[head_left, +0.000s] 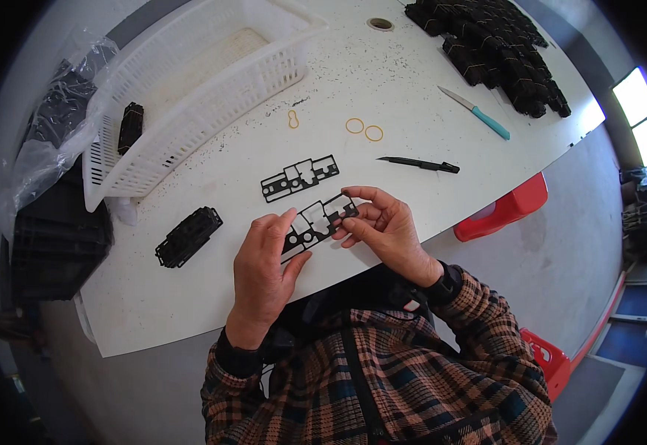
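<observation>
Tabletop, broad and white, spans my view, with a white slatted plastic basket far left and a heap of black banded parts far right. Near its middle edge, I see the bare left hand and bare right hand, thumbs and fingers gripping opposite ends of a flat black cut-out frame.
</observation>
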